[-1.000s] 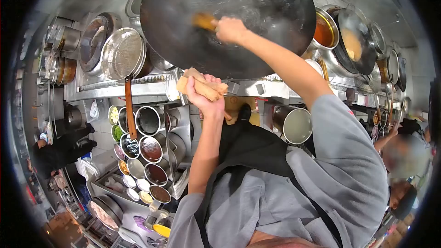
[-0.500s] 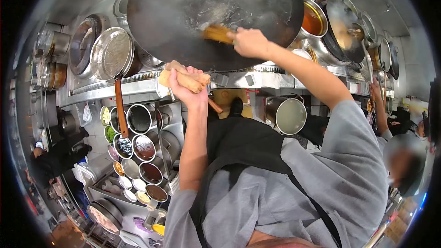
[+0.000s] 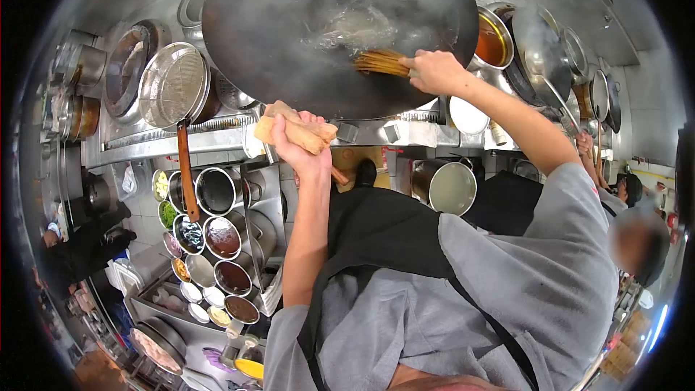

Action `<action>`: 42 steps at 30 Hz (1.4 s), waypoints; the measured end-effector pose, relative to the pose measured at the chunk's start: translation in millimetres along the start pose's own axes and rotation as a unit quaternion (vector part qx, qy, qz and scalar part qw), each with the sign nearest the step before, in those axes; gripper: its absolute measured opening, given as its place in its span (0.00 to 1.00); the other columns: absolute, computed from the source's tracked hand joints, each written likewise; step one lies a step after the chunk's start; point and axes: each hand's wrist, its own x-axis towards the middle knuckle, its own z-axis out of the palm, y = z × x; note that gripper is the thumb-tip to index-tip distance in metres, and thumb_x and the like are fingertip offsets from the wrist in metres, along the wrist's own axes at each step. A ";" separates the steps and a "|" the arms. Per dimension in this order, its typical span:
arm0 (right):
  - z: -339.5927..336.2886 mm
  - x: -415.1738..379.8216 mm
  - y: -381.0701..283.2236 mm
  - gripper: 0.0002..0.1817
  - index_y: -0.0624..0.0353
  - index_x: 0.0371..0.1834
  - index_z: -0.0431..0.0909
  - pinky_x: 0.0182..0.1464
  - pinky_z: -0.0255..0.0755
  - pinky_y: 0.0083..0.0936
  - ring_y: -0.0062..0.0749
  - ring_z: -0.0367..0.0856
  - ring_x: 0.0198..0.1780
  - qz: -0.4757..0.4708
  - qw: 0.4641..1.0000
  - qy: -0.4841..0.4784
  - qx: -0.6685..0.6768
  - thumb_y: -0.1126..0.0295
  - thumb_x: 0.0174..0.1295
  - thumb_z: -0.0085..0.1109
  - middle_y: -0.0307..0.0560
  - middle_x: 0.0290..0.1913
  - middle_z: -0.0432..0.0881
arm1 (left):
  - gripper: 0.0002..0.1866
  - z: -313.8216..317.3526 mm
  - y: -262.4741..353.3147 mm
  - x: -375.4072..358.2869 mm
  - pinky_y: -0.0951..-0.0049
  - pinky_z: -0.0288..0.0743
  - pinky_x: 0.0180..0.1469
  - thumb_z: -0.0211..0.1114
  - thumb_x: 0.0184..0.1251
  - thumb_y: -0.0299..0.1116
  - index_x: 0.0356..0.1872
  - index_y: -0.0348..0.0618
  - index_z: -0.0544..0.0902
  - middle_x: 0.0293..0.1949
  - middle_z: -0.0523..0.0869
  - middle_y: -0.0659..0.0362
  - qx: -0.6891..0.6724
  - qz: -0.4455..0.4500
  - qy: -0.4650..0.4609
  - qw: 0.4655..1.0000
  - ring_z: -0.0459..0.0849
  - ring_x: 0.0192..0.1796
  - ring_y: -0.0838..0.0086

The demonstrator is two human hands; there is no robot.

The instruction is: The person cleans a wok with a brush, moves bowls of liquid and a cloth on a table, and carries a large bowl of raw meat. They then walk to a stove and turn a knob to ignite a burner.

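Note:
A large dark wok point(image 3: 289, 51), steaming, fills the top middle, with water swirling in its bottom. My right hand point(image 3: 438, 72) is closed around a bamboo wok brush point(image 3: 381, 62), whose splayed bristles lie against the wok's inner surface, right of the water. Lower left, my left hand point(image 3: 298, 153) is wrapped round a folded tan cloth point(image 3: 279, 130) at the wok's near rim. The cloth bulges out on both sides of my fingers; whatever lies beneath it is hidden.
A long-handled strainer point(image 3: 174, 83) rests left of the wok. A pot of reddish-orange liquid point(image 3: 492, 43) stands to its right. Several sauce pots point(image 3: 222, 237) fill the left-hand station. A pot of cloudy liquid point(image 3: 452, 188) sits below the counter edge. Another person point(image 3: 641, 246) works at far right.
My right hand has drawn the wok brush to the right and slightly down, across the wok. The bristles now show more spread. My left hand stays at the rim with the cloth.

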 end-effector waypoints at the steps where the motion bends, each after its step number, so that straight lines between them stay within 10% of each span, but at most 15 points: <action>1: 7.6 10.2 11.3 0.20 0.50 0.53 0.79 0.51 0.76 0.42 0.51 0.82 0.48 -0.001 1.000 0.000 0.002 0.60 0.57 0.55 0.56 0.48 0.82 | 0.17 0.0 0.6 -2.2 0.71 0.64 0.38 0.58 0.64 0.49 0.34 0.46 0.68 0.25 0.70 0.63 0.002 0.001 0.001 1.000 0.67 0.29 0.76; 6: 17.0 97.1 70.5 0.21 0.47 0.56 0.77 0.52 0.76 0.42 0.48 0.82 0.51 0.161 0.985 0.046 0.043 0.60 0.59 0.50 0.54 0.51 0.81 | 0.16 -4.3 0.3 2.8 0.72 0.65 0.37 0.58 0.64 0.48 0.37 0.46 0.68 0.26 0.71 0.63 -0.004 -0.010 -0.004 1.000 0.68 0.30 0.76; 10: 29.6 138.0 0.9 0.24 0.40 0.61 0.74 0.53 0.75 0.43 0.49 0.81 0.52 0.101 0.983 0.075 0.135 0.56 0.59 0.52 0.52 0.53 0.81 | 0.18 -15.1 -0.3 8.1 0.69 0.64 0.43 0.59 0.62 0.49 0.37 0.46 0.70 0.29 0.72 0.62 0.000 -0.016 -0.019 1.000 0.70 0.33 0.74; 14: 27.1 89.7 -68.8 0.20 0.56 0.53 0.76 0.39 0.78 0.44 0.52 0.84 0.37 -0.052 0.993 0.102 0.019 0.67 0.55 0.51 0.59 0.41 0.79 | 0.17 -16.3 0.0 8.0 0.70 0.63 0.40 0.57 0.63 0.49 0.36 0.45 0.69 0.27 0.70 0.61 0.008 -0.023 -0.049 0.998 0.68 0.31 0.74; 18: -2.4 14.9 -49.6 0.20 0.59 0.51 0.76 0.43 0.78 0.40 0.48 0.84 0.45 -0.040 0.999 0.017 0.011 0.69 0.53 0.57 0.59 0.46 0.79 | 0.18 -6.2 3.2 2.7 0.72 0.64 0.38 0.58 0.63 0.49 0.33 0.44 0.69 0.25 0.70 0.61 0.006 -0.032 -0.030 0.999 0.67 0.29 0.74; 23: 33.0 130.5 55.4 0.17 0.55 0.53 0.76 0.46 0.78 0.42 0.50 0.83 0.46 0.123 0.984 0.125 -0.009 0.68 0.59 0.50 0.57 0.47 0.79 | 0.18 -10.9 12.6 5.8 0.70 0.63 0.39 0.59 0.61 0.48 0.34 0.43 0.70 0.27 0.69 0.61 -0.043 -0.068 -0.037 0.996 0.67 0.31 0.73; 29: 15.5 243.7 -45.2 0.22 0.43 0.60 0.73 0.54 0.74 0.46 0.52 0.80 0.53 0.093 0.961 0.175 0.191 0.60 0.60 0.50 0.56 0.56 0.75 | 0.19 -19.2 13.0 9.9 0.69 0.64 0.43 0.59 0.61 0.47 0.40 0.42 0.72 0.28 0.69 0.61 -0.035 -0.087 -0.101 0.990 0.66 0.34 0.72; 35: -31.4 89.3 -106.1 0.18 0.50 0.50 0.79 0.47 0.76 0.44 0.53 0.82 0.46 -0.120 0.979 0.070 0.147 0.63 0.57 0.50 0.57 0.41 0.83 | 0.15 -18.7 14.9 13.7 0.69 0.67 0.42 0.58 0.63 0.44 0.39 0.43 0.73 0.27 0.72 0.60 -0.044 -0.094 -0.112 0.988 0.70 0.31 0.72; 39: -30.2 -61.2 -57.7 0.24 0.45 0.60 0.74 0.44 0.76 0.45 0.51 0.82 0.42 0.020 0.995 0.004 0.098 0.62 0.57 0.57 0.53 0.44 0.78 | 0.14 -14.9 25.1 17.3 0.68 0.69 0.39 0.59 0.62 0.42 0.38 0.42 0.73 0.27 0.73 0.61 -0.003 -0.047 -0.074 0.996 0.72 0.31 0.73; 42: 14.8 -120.7 -33.8 0.29 0.42 0.65 0.70 0.39 0.76 0.40 0.48 0.81 0.39 0.171 0.962 0.185 0.109 0.64 0.56 0.61 0.50 0.40 0.76 | 0.16 -3.2 58.8 18.7 0.68 0.72 0.40 0.60 0.62 0.40 0.45 0.45 0.71 0.31 0.74 0.61 0.039 -0.022 -0.075 0.996 0.75 0.34 0.73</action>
